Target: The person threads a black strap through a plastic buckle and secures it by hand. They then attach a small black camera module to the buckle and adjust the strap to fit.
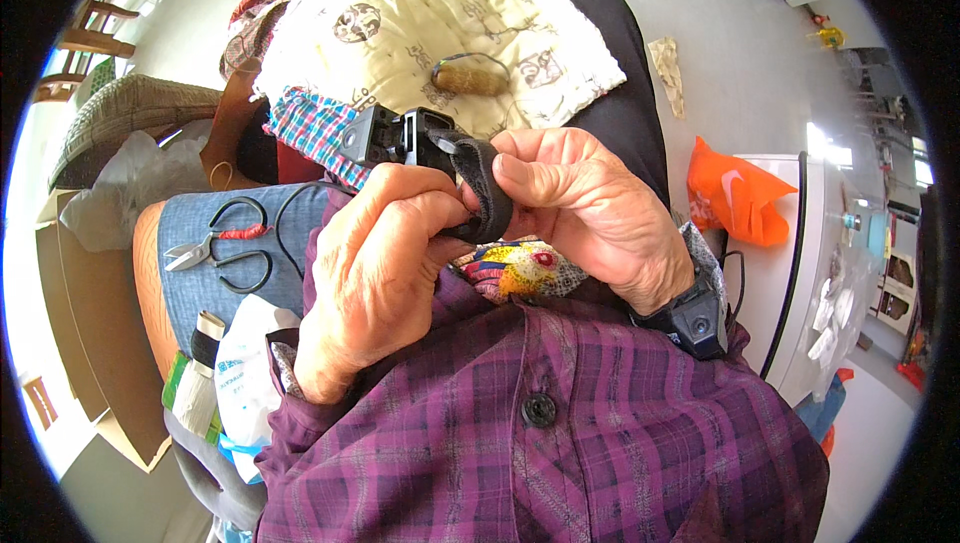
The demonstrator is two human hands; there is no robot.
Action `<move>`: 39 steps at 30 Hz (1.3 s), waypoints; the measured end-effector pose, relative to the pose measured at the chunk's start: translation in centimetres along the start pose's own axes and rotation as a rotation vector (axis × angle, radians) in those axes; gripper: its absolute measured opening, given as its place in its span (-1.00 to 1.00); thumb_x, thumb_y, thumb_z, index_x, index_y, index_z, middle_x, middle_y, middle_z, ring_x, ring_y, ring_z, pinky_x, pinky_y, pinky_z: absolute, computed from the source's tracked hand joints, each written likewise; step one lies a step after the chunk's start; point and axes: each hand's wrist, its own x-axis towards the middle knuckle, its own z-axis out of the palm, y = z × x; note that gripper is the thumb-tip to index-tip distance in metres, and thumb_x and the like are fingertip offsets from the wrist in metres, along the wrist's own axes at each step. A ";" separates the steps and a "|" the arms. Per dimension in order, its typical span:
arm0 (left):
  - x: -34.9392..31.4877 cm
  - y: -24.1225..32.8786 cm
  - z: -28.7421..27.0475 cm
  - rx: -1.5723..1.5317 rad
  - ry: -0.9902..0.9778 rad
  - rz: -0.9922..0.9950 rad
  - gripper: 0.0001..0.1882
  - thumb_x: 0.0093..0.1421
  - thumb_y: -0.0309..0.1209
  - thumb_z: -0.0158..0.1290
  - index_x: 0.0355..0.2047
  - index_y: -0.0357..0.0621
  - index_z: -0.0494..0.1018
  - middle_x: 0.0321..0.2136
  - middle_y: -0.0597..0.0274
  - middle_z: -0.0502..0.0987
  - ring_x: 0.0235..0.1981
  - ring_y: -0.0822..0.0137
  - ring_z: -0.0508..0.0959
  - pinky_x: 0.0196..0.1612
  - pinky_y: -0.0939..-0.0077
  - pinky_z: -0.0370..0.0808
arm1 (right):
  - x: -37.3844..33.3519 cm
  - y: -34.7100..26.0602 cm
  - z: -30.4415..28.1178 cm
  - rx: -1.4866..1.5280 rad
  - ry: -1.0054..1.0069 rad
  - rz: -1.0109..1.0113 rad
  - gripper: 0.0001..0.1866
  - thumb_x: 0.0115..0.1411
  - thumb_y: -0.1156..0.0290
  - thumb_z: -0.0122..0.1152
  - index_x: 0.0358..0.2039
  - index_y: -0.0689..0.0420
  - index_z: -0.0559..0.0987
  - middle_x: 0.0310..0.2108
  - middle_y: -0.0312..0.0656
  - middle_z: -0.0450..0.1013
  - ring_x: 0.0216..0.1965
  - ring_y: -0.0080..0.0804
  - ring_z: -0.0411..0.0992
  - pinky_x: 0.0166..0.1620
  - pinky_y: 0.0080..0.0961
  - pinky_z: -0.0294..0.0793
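Observation:
My left hand (375,263) and my right hand (590,208) meet in front of my chest. Both pinch a dark grey fabric strap (485,193) that is folded over between the thumbs. The strap leads to a black plastic buckle (395,138) just beyond my left fingers. A black device (697,321) is strapped to my right wrist. My purple plaid sleeves cover both forearms.
A cream patterned cushion (440,33) lies ahead with a brown oval piece (470,76) on it. Black-handled scissors (225,248) rest on blue cloth at the left. A spool (200,363) and a white packet (245,368) lie lower left. An orange bag (735,198) sits beside a white machine (810,263) at right.

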 end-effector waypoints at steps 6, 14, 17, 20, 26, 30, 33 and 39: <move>-0.1 0.1 0.1 0.011 0.007 -0.020 -0.69 -0.15 -0.60 0.22 -0.33 -0.24 0.45 -0.34 0.08 0.49 -0.37 0.08 0.55 -0.34 0.37 0.51 | -0.2 0.1 0.6 0.007 0.025 -0.023 -0.72 0.14 0.29 0.32 -0.23 0.20 0.56 -0.34 -0.35 0.51 -0.34 -0.65 0.44 -0.23 -0.70 0.43; -0.1 0.0 0.5 0.004 -0.015 -0.004 -0.68 -0.17 -0.63 0.21 -0.34 -0.25 0.44 -0.35 0.07 0.48 -0.39 0.08 0.55 -0.37 0.36 0.51 | 0.1 0.7 0.6 0.120 -0.035 -0.072 -0.75 0.10 0.46 0.31 -0.21 0.25 0.55 -0.30 -0.26 0.54 -0.26 -0.52 0.48 -0.08 -0.59 0.45; -0.1 0.0 0.7 -0.007 -0.022 0.006 -0.65 -0.21 -0.64 0.21 -0.34 -0.25 0.44 -0.34 0.07 0.48 -0.39 0.09 0.55 -0.38 0.35 0.51 | 0.2 0.7 0.3 0.141 -0.052 -0.104 -0.74 0.05 0.44 0.36 -0.25 0.23 0.54 -0.32 -0.27 0.53 -0.26 -0.51 0.46 -0.07 -0.58 0.41; -0.2 0.0 0.9 -0.007 -0.015 0.025 -0.63 -0.24 -0.65 0.21 -0.34 -0.26 0.44 -0.34 0.06 0.47 -0.40 0.09 0.54 -0.39 0.35 0.51 | 0.3 0.7 0.3 0.122 -0.031 -0.136 -0.77 0.07 0.45 0.34 -0.28 0.22 0.53 -0.35 -0.26 0.53 -0.29 -0.51 0.45 -0.11 -0.60 0.41; -0.5 -0.1 0.8 0.017 -0.016 0.034 -0.63 -0.23 -0.66 0.21 -0.33 -0.29 0.44 -0.34 0.04 0.47 -0.40 0.08 0.54 -0.39 0.35 0.51 | -0.1 0.2 0.2 0.104 -0.014 -0.034 -0.89 0.15 0.50 0.20 -0.30 0.23 0.54 -0.39 -0.19 0.55 -0.48 -0.60 0.43 -0.37 -0.72 0.42; -0.7 -0.1 0.9 0.002 -0.007 0.020 -0.70 -0.13 -0.60 0.23 -0.34 -0.28 0.43 -0.38 0.02 0.49 -0.42 0.12 0.54 -0.38 0.39 0.49 | 0.1 -0.3 -0.2 0.099 -0.068 0.024 -0.80 0.17 0.39 0.23 -0.29 0.26 0.52 -0.41 -0.18 0.53 -0.62 -0.72 0.29 -0.57 -0.84 0.25; -0.8 -0.2 1.0 0.000 -0.002 0.019 -0.74 -0.07 -0.57 0.22 -0.34 -0.29 0.42 -0.39 0.01 0.49 -0.43 0.14 0.53 -0.37 0.40 0.48 | 0.0 -0.2 0.0 0.078 -0.047 0.024 -0.74 0.21 0.32 0.22 -0.30 0.29 0.51 -0.42 -0.18 0.52 -0.69 -0.74 0.22 -0.64 -0.86 0.17; -0.9 -0.5 1.3 -0.011 -0.017 0.059 -0.77 -0.05 -0.59 0.16 -0.34 -0.31 0.42 -0.37 0.00 0.48 -0.43 0.12 0.53 -0.37 0.38 0.49 | 0.0 0.0 0.4 0.067 0.010 -0.003 -0.81 0.27 0.34 0.14 -0.39 0.21 0.53 -0.47 -0.22 0.53 -0.72 -0.76 0.18 -0.66 -0.84 0.10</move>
